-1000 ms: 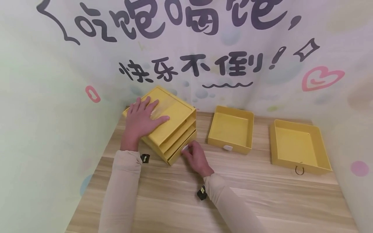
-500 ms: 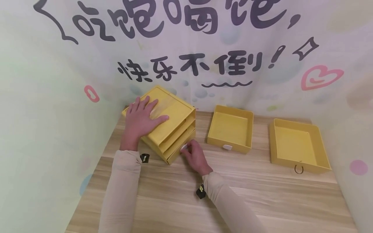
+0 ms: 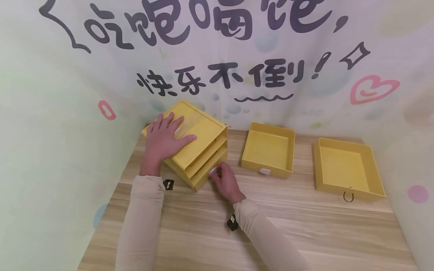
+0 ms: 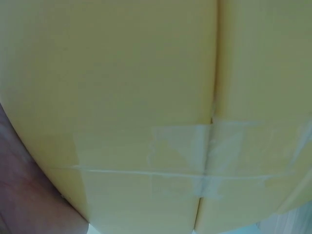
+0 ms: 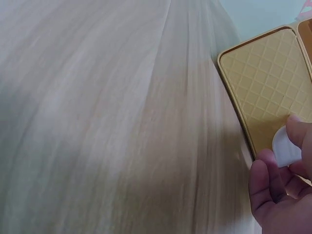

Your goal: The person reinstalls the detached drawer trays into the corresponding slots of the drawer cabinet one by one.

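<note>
A yellow drawer cabinet (image 3: 203,126) stands at an angle at the back left of the table, two slots above its bottom drawer without drawers. On its top lies my left hand (image 3: 162,141), palm down with the fingers spread. My right hand (image 3: 228,184) pinches the white tab handle (image 5: 286,147) of the bottom drawer (image 5: 265,78), between thumb and fingers. That drawer's front has a diamond pattern and sits inside the cabinet frame in the right wrist view. Clear tape (image 4: 180,151) crosses a seam on the cabinet in the left wrist view.
Two loose yellow drawers stand right of the cabinet: one with a white tab (image 3: 268,148), and a larger one (image 3: 346,169) with a dark loop at its front. A wood-grain table (image 3: 190,233) lies below, with a printed wall cloth (image 3: 217,109) behind.
The bottom drawer has slid slightly inward, and the gap at its upper edge has closed. My right hand has followed it a little to the left. My left hand stays on the cabinet top.
</note>
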The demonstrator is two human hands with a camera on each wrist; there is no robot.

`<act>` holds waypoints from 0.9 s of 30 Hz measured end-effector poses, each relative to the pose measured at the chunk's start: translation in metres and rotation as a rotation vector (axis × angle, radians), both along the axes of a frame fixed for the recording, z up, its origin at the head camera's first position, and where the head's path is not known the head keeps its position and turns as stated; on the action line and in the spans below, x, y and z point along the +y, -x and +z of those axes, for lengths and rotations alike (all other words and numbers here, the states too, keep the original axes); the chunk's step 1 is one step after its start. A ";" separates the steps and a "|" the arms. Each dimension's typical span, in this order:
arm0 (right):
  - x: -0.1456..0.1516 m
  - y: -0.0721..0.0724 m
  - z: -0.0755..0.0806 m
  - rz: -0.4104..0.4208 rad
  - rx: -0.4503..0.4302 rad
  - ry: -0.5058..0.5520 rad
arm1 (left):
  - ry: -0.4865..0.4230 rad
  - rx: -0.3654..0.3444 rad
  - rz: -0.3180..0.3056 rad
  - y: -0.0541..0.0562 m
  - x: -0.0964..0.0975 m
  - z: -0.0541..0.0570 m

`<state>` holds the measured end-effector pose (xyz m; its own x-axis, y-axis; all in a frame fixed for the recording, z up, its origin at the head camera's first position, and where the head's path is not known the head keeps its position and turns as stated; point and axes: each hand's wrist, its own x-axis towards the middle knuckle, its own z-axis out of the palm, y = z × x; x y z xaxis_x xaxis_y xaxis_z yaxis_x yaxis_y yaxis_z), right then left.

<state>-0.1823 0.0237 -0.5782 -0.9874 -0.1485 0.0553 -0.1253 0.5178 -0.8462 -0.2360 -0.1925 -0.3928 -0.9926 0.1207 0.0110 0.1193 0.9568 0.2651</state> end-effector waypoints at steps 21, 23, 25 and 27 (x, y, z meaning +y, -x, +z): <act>-0.004 0.002 0.005 -0.004 -0.084 -0.030 | -0.001 0.015 0.011 -0.001 -0.002 0.002; -0.002 0.001 0.007 0.000 -0.095 -0.031 | -0.006 0.015 0.009 0.000 -0.002 0.000; 0.000 0.000 0.009 -0.005 -0.104 -0.018 | -0.007 0.015 0.007 0.001 -0.002 -0.001; 0.004 -0.001 0.012 -0.009 -0.109 0.008 | -0.002 0.022 0.007 0.001 -0.003 -0.001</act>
